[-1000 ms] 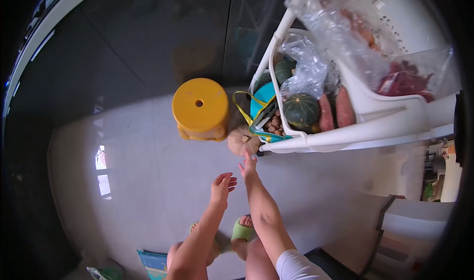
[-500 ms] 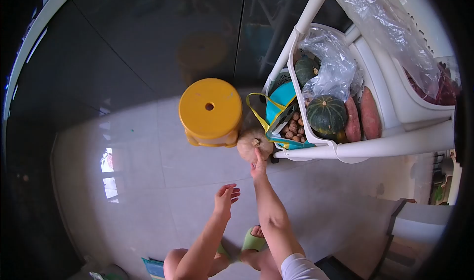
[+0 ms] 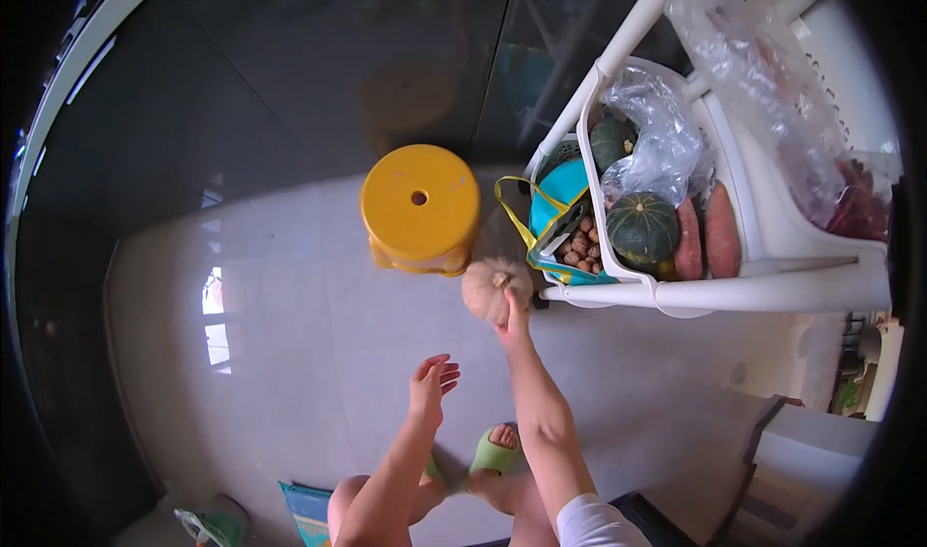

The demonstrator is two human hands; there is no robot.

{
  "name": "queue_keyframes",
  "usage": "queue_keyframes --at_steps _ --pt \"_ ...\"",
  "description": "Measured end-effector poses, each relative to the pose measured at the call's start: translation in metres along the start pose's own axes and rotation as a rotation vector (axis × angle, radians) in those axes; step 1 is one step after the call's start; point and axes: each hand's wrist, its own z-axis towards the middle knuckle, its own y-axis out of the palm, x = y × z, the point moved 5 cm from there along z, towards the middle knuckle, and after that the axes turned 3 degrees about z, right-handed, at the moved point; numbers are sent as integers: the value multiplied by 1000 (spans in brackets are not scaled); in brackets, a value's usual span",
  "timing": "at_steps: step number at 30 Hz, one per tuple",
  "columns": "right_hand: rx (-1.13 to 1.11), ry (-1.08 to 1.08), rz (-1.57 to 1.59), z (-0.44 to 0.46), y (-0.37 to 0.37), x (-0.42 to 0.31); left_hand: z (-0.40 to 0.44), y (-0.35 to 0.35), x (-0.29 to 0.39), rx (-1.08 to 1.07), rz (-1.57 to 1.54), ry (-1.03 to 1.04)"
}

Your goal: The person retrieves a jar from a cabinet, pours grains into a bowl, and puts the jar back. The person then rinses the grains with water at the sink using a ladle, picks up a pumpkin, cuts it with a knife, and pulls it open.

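Observation:
A pale tan pumpkin (image 3: pixel 487 294) with a short stem is in my right hand (image 3: pixel 515 313), whose thumb lies on top while the other fingers are mostly hidden beneath it. The pumpkin is just in front of a round yellow stool (image 3: pixel 444 221) and beside the lower corner of a white rack. My left hand (image 3: pixel 431 381) hangs over the floor below and left of the pumpkin, fingers apart and holding nothing.
At the right, the white rack (image 3: pixel 772 294) holds a green pumpkin (image 3: pixel 641 228), sweet potatoes (image 3: pixel 721 233) and plastic bags (image 3: pixel 657 127). A teal bag (image 3: pixel 564 182) with walnuts (image 3: pixel 579 248) sits low in it. Dark glossy panels (image 3: pixel 280 74) stand behind the stool.
My right hand has drawn the pumpkin slightly toward me, out from between the stool and the rack. My left hand remains open, and the view has shifted a little.

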Motion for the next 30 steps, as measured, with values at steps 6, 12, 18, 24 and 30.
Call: queue_keyframes --at_steps 6,12,18,24,30 --pt "-304 255 -87 -163 -21 -12 -87 -38 47 131 -39 -16" --pt "-459 371 -82 -371 56 -90 -254 -61 185 157 -44 157" --pt "-929 421 -206 -635 237 -192 -483 -102 353 101 -187 379" --pt "-1307 296 -413 -803 380 -159 -629 -193 454 20 -211 741" --pt "-1480 287 -607 -949 466 -22 -670 -334 487 -1 -420 904"
